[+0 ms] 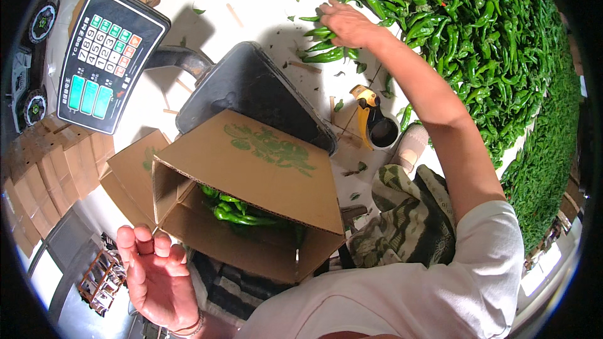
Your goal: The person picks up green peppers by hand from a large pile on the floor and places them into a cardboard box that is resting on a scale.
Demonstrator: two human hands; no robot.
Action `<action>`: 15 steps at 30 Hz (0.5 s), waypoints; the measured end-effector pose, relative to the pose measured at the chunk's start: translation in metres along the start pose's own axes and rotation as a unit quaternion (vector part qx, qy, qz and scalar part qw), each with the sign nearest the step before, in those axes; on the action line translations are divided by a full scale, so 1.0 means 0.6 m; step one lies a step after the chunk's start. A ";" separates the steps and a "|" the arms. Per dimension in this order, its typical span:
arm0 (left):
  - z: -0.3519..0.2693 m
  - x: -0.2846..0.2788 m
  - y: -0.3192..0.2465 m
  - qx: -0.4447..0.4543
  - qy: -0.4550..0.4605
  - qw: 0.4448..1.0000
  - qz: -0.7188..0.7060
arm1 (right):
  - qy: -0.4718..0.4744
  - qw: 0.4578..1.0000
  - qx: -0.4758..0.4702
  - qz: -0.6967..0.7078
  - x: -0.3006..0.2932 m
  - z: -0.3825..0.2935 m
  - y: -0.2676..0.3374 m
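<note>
My right hand (346,23) reaches out at the upper middle, over a few green chili peppers (325,55) on the white floor beside a large pile of green peppers (471,47). Its fingers are partly hidden, so I cannot tell if it grips any. My left hand (162,278) is raised at the lower left, palm up with bent fingers, holding nothing, beside an open cardboard box (249,165). Some green peppers (235,212) lie inside the box, partly hidden by its raised flap, which bears a green print.
A digital scale display (106,56) stands at the left, joined to a black scale platform (254,84) behind the box. A yellow and black tape dispenser (372,120) lies near my shoe (410,146). Stacked flat cardboard (61,165) is at the left edge.
</note>
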State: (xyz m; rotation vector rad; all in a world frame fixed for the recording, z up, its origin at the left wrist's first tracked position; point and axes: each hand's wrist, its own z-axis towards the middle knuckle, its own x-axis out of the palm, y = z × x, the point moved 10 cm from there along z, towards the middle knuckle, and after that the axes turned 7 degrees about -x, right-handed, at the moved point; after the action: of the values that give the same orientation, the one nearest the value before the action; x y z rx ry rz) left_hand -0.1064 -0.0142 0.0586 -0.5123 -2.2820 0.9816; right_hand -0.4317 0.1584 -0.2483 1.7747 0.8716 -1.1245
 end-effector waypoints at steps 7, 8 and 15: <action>-0.001 0.003 0.003 -0.004 0.014 1.000 -0.006 | 0.092 0.991 0.040 -0.088 0.028 -0.020 0.098; -0.002 0.005 0.001 0.002 0.016 1.000 -0.006 | 0.038 0.988 0.022 -0.146 0.048 -0.027 0.097; -0.012 0.003 0.015 -0.012 0.002 1.000 0.002 | 0.071 0.997 0.016 0.027 0.086 -0.034 0.039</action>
State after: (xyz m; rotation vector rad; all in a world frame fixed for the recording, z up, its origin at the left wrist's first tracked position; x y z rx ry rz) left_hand -0.1022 -0.0036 0.0564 -0.5297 -2.2922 0.9563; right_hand -0.3862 0.1735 -0.2843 1.9114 0.8877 -0.9920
